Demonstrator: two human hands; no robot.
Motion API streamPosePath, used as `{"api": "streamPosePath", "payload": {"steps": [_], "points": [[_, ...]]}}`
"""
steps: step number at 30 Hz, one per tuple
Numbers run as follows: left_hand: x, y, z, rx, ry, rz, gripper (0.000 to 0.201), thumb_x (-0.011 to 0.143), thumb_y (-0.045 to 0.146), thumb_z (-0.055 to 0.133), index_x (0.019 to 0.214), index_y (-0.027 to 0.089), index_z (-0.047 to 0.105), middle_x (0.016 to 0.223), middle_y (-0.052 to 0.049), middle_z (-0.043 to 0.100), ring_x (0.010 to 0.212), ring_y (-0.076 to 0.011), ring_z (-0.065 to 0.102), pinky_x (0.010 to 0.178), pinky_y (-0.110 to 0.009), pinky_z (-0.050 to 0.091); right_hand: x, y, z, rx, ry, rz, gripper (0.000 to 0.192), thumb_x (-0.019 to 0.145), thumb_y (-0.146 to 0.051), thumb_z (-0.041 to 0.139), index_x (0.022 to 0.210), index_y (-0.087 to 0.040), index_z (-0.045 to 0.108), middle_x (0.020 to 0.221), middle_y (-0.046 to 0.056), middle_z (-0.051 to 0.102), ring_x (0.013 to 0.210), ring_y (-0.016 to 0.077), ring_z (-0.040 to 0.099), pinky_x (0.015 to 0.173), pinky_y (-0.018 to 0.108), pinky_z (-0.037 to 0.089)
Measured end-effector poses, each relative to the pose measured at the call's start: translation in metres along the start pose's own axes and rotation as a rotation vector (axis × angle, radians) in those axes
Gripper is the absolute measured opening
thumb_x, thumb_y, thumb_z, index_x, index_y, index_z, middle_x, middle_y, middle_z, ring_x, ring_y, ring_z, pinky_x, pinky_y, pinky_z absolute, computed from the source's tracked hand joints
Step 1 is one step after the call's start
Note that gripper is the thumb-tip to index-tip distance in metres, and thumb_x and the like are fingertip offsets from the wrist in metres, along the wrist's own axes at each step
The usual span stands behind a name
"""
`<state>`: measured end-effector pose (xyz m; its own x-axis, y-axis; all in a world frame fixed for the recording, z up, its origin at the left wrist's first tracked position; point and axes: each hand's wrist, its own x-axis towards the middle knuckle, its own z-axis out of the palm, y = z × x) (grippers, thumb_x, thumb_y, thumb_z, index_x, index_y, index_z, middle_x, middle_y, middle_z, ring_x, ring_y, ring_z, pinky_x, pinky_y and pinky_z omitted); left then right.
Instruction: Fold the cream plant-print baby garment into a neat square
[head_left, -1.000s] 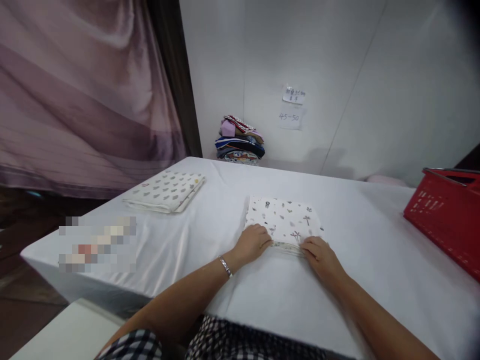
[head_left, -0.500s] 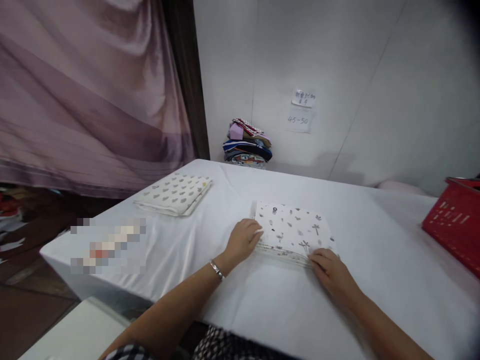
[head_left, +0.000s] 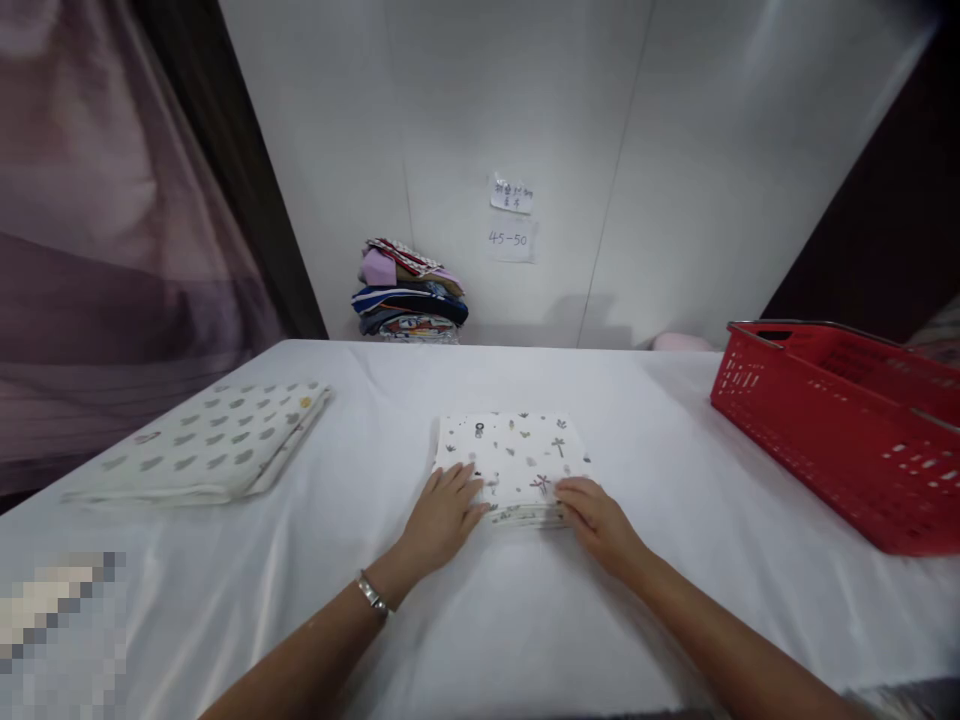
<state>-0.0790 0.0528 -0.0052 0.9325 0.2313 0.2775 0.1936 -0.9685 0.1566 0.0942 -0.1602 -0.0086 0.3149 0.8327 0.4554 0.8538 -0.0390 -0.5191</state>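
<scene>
A folded white cloth with small printed plants (head_left: 517, 450) is spread flat on the white-covered table (head_left: 517, 630), under the fingers and just ahead of the grip. Its near left corner is covered by the left hand (head_left: 442, 520), whose fingers are laid slightly spread on top. Its near right corner is covered by the right hand (head_left: 604, 520), with the fingers held close together; whether an edge is pinched by that thumb (the underside is hidden) cannot be told.

The cloth is already reduced to a compact, layered rectangle, so the folding is judged nearly done. Between the hands, the layers at the near edge are seen slightly out of line, and only some evening there seems to be left.

Ahead of the grip, a strip of table is left before the far edge. To the left, a broad stretch is bounded by a second patterned cloth (head_left: 217, 440), also folded. Well to the right, room is limited by a red basket (head_left: 825, 430). Beyond the far edge, a stack of fabrics (head_left: 411, 305) is placed against the wall (head_left: 562, 100).
</scene>
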Motion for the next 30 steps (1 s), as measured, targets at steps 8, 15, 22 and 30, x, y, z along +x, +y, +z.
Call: {"api": "streamPosePath", "payload": {"steps": [8, 15, 22, 30], "points": [[0.019, 0.024, 0.022, 0.002, -0.044, 0.221, 0.065, 0.087, 0.058, 0.036, 0.139, 0.02, 0.031, 0.145, -0.011, 0.034, 0.135, -0.027, 0.025, 0.109, -0.051, 0.018, 0.046, -0.012, 0.026, -0.181, -0.35, -0.02, 0.06, 0.089, -0.042, 0.043, 0.141, -0.015, 0.031, 0.148, 0.012, 0.025, 0.137, 0.0263, 0.017, 0.11, 0.05, 0.019], [0.009, 0.019, 0.035, 0.046, -0.073, 0.241, 0.069, 0.086, 0.058, 0.037, 0.142, 0.019, 0.025, 0.146, -0.012, 0.031, 0.136, -0.0282, 0.022, 0.109, -0.052, 0.018, 0.042, -0.016, 0.025, -0.119, -0.544, 0.107, 0.077, 0.087, -0.063, 0.03, 0.146, -0.016, 0.016, 0.15, 0.01, 0.016, 0.139, 0.0241, 0.009, 0.112, 0.047, 0.01], [0.01, 0.022, 0.03, 0.073, -0.042, 0.239, 0.066, 0.087, 0.059, 0.036, 0.141, 0.023, 0.028, 0.147, -0.01, 0.029, 0.136, -0.0275, 0.022, 0.109, -0.051, 0.019, 0.086, 0.023, 0.012, -0.358, -0.331, 0.284, 0.071, 0.089, -0.058, 0.026, 0.145, -0.014, 0.021, 0.152, 0.01, 0.007, 0.139, 0.0245, 0.0, 0.11, 0.048, 0.003], [0.009, 0.022, 0.03, 0.03, -0.064, 0.236, 0.065, 0.086, 0.059, 0.036, 0.14, 0.022, 0.03, 0.147, -0.011, 0.028, 0.137, -0.0273, 0.021, 0.11, -0.051, 0.018, 0.079, 0.064, 0.033, -0.357, -0.32, 0.345, 0.069, 0.087, -0.059, 0.031, 0.141, -0.016, 0.03, 0.151, 0.011, 0.015, 0.139, 0.0263, 0.006, 0.108, 0.054, 0.006]]}}
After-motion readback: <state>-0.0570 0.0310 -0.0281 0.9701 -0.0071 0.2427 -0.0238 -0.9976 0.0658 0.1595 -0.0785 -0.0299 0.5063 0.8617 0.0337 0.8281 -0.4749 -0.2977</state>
